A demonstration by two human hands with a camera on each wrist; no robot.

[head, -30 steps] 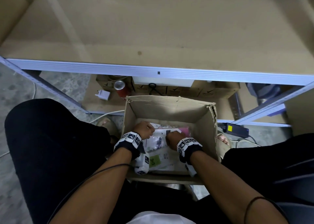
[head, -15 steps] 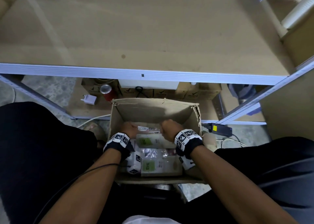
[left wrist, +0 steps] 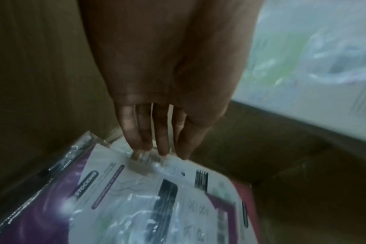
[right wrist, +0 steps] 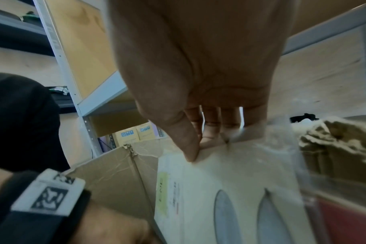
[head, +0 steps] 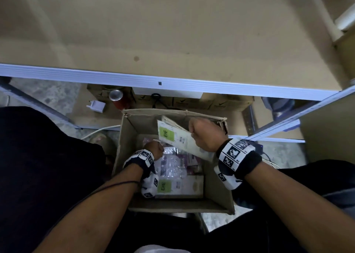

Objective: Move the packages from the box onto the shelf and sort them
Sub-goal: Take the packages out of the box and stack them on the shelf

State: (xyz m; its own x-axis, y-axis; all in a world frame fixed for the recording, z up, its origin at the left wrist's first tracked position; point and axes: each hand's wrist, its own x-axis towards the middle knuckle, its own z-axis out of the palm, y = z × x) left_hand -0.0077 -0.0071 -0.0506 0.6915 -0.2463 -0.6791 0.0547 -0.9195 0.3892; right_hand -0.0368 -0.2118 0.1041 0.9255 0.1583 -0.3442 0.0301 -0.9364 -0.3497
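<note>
While the left hand (head: 152,151) pinches the top edge of a purple-printed package (left wrist: 136,198) lying in the cardboard box (head: 221,191), the right hand (head: 206,134) grips a cream package (head: 178,137) raised above it, before the shelf (head: 172,32).

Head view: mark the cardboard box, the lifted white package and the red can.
cardboard box (head: 219,183), head view, bare inside of its right wall.
lifted white package (head: 179,137), head view, middle of its printed face, beside the green label.
red can (head: 116,95), head view, its silver top.
</note>
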